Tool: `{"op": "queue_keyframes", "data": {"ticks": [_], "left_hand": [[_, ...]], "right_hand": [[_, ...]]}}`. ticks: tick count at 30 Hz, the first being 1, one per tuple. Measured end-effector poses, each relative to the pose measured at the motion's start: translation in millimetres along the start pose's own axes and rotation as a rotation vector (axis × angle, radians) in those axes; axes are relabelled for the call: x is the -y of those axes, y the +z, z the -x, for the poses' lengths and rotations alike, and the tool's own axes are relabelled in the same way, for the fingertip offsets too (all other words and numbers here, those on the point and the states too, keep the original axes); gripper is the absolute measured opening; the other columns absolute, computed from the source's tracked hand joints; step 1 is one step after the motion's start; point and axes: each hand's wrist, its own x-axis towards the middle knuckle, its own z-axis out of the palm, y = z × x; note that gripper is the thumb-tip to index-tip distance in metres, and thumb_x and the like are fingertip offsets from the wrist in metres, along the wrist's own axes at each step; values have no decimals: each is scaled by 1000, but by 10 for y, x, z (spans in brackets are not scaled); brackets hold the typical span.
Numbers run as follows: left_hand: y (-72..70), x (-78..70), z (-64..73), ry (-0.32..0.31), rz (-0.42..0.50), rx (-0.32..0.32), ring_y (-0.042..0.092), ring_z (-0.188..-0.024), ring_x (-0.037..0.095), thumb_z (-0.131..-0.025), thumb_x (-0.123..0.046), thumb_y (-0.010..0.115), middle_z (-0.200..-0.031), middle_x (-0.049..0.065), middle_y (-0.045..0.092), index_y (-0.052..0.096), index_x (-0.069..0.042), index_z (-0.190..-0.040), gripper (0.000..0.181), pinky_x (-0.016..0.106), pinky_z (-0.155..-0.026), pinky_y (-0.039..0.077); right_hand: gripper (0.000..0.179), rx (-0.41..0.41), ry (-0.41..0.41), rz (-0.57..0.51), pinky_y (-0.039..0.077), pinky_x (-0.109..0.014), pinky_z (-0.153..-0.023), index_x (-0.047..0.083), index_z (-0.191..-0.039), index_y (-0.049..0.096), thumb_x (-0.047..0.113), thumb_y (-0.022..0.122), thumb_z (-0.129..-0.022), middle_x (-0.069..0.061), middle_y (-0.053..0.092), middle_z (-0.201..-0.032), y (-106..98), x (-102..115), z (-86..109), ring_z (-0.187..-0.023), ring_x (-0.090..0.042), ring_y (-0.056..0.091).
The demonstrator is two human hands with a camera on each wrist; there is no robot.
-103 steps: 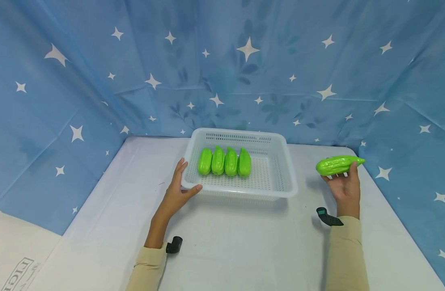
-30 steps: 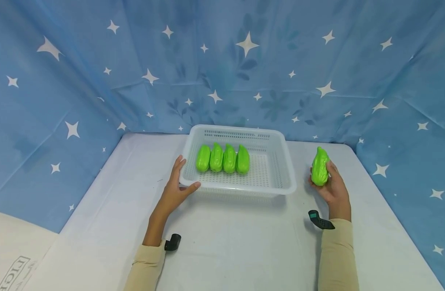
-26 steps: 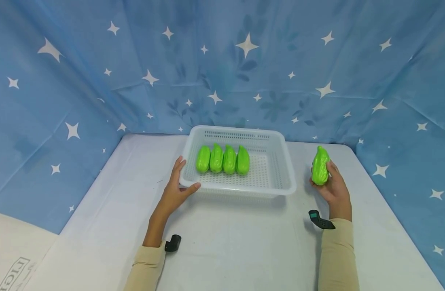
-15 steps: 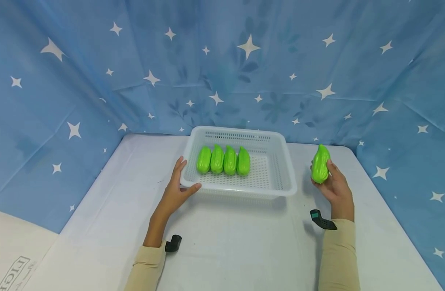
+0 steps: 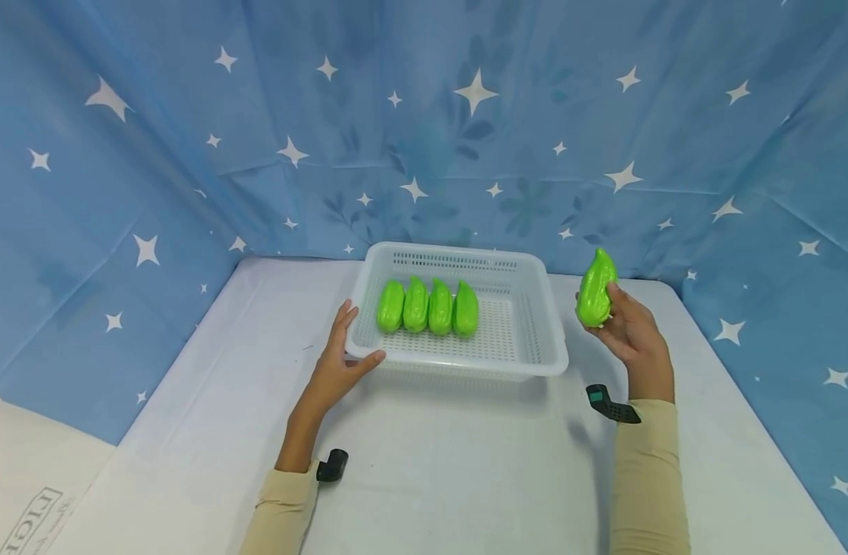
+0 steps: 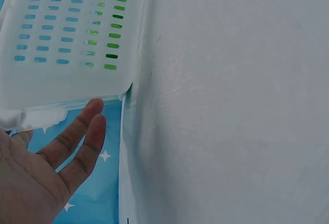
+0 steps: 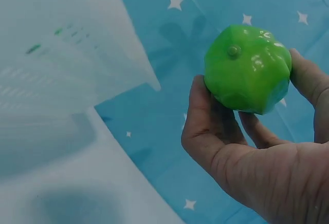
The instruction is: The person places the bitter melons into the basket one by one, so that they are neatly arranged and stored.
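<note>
In the head view my right hand holds a glossy, bumpy green bitter gourd in the air to the right of the white plastic basket, its pointed end upward. The right wrist view shows its blunt end, with fingers and thumb around the sides. My left hand rests at the basket's front left corner, thumb along the front rim and fingers at the left side. Seen from the left wrist, two fairly straight fingers reach the rim. Several more gourds lie side by side in the basket's left half.
The basket stands near the back of a table with a white cloth. A blue curtain with white stars hangs behind and along both sides. Black devices are worn on both wrists.
The gourd in my right hand has turned from lying sideways to tip-up, and has then risen and moved left toward the basket. My left hand has stayed at the basket's corner.
</note>
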Motion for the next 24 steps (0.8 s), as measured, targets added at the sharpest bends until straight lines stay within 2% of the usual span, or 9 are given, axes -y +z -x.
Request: {"op": "queue_keyframes", "data": {"ticks": [3, 9, 14, 17, 20, 24], "left_hand": [[3, 5, 9, -7, 1, 2, 26, -147, 30, -88, -41, 71, -165, -13, -4, 15, -26, -157, 91, 51, -101, 49], [7, -9, 15, -8, 2, 3, 26, -147, 30, -87, -42, 72, -163, -19, -5, 15, -27, -156, 91, 51, -102, 48], [5, -11, 17, -7, 2, 1, 27, -147, 31, -87, -41, 72, -164, -16, -4, 14, -27, -157, 91, 51, -101, 49], [9, -11, 14, -9, -3, 6, 26, -147, 31, -88, -42, 71, -164, -15, -5, 14, -27, -157, 91, 51, -101, 49], [8, -11, 11, -8, -8, 6, 26, -147, 31, -88, -42, 71, -163, -17, -5, 13, -27, -157, 91, 51, -101, 49], [10, -7, 10, -5, -5, 7, 28, -147, 31, -88, -42, 71, -163, -16, -5, 13, -26, -157, 91, 51, -100, 50]], "right_hand": [[65, 2, 1, 41, 56, -33, -83, 12, -154, 11, 19, 49, -102, -4, 51, -123, 96, 18, -38, -104, -19, 65], [57, -26, -8, 135, 57, -31, -82, 8, -149, 19, 18, 50, -102, -3, 49, -123, 282, 11, -114, -104, -16, 62], [72, -67, 42, 320, 57, -27, -80, 4, -154, 12, 25, 55, -100, 0, 46, -123, 426, -9, -193, -105, -10, 59], [80, -61, 90, 460, 57, -26, -79, 0, -155, 6, 32, 55, -100, 0, 44, -124, 498, -6, -239, -104, -8, 59], [82, -44, 131, 593, 56, -26, -79, -2, -155, 8, 37, 54, -100, -1, 44, -124, 574, -2, -292, -102, -7, 60], [82, -39, 175, 720, 54, -26, -80, -4, -153, 14, 42, 54, -99, -2, 49, -120, 651, -3, -355, -98, -7, 62]]}}
